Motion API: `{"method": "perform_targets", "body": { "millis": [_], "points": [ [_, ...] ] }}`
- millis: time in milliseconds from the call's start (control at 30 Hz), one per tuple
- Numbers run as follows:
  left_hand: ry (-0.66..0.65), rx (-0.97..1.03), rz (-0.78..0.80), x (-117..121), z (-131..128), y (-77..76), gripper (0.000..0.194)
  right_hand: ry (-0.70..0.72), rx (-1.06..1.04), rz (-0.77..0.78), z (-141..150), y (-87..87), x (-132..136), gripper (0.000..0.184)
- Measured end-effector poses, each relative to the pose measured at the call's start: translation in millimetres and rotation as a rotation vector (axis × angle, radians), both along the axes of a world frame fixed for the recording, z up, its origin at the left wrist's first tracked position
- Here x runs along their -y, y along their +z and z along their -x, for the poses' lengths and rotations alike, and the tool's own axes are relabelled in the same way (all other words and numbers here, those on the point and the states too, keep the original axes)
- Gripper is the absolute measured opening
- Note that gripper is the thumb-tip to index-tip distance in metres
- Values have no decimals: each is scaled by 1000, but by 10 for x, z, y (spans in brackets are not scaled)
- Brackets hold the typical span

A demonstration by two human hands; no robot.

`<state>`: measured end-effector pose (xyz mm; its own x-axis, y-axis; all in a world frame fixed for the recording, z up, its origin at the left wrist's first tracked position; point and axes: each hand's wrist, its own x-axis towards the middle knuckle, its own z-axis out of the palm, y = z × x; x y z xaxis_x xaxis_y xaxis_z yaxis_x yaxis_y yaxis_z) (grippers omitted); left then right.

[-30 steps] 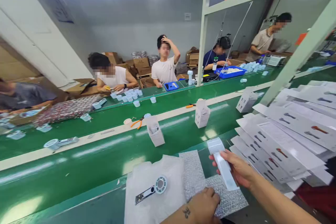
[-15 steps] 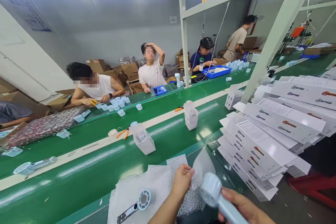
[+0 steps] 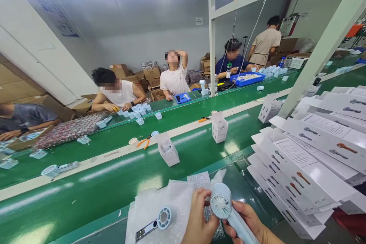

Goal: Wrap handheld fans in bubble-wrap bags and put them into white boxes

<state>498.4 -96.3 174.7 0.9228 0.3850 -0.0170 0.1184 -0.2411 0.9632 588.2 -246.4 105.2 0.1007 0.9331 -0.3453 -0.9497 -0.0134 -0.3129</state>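
Observation:
A light-blue handheld fan [image 3: 220, 207] is held up at the front, its round bladed face turned towards me. My right hand [image 3: 247, 221] is wrapped around its handle. At the left edge of the fan head, the thumb and fingers of my left hand [image 3: 200, 213] are closed on the rim. A translucent plastic bag [image 3: 219, 176] shows behind the fan, partly hidden. Left of my hands, an opened fan body [image 3: 156, 223] with bare inner parts lies on a pile of white wrapping sheets [image 3: 178, 198]. Bubble wrap [image 3: 200, 179] lies beyond my left hand.
Open white boxes [image 3: 168, 152] stand along the green conveyor [image 3: 114, 183]. Stacked flat printed cartons [image 3: 300, 175] rise at right beside a slanted post [image 3: 320, 45]. Orange-handled pliers [image 3: 144, 143] lie on the divider. Several co-workers sit across the belt.
My left hand has left the plastic bag and closed on the fan head. The fan has turned so its bladed face points at me. The view has swung left.

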Motion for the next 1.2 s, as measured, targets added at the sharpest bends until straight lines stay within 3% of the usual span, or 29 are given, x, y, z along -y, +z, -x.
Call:
{"method": "perform_targets", "body": {
  "millis": [100,167,233,333,433,500,567,633,733,800,900,967,1100,1200],
  "points": [
    [-54,-56,-113,-7,-25,121,31,14,-6,36,44,48,-45,62],
    [-32,-133,-66,-41,-57,150,16,22,27,57,69,114,-57,60],
    [80,-201,143,-111,-81,128,8,-11,111,56,80,210,-41,52],
    [252,-232,461,-257,-83,90,19,-50,247,73,70,392,52,51],
    [268,-220,421,-334,-52,150,19,-15,300,63,67,570,164,80],
    [190,-226,332,-304,-28,231,15,9,321,24,88,658,177,103],
    [46,-249,285,-238,-1,301,15,27,346,4,125,712,127,112],
    [-71,-278,311,-188,34,336,12,21,362,-10,163,737,51,103],
    [-99,-307,405,-211,93,327,7,21,358,-24,193,739,-1,74],
    [4,-277,459,-272,124,307,11,6,375,-7,196,724,28,62],
    [247,-172,490,-321,148,289,20,-6,416,62,212,684,95,58],
    [249,-114,352,-289,163,291,18,-29,440,106,247,655,109,54],
    [-173,63,-319,-196,235,340,16,-59,558,195,345,652,82,49],
    [-391,216,-654,-234,326,356,21,-77,625,244,382,707,95,63]
  ]
}}
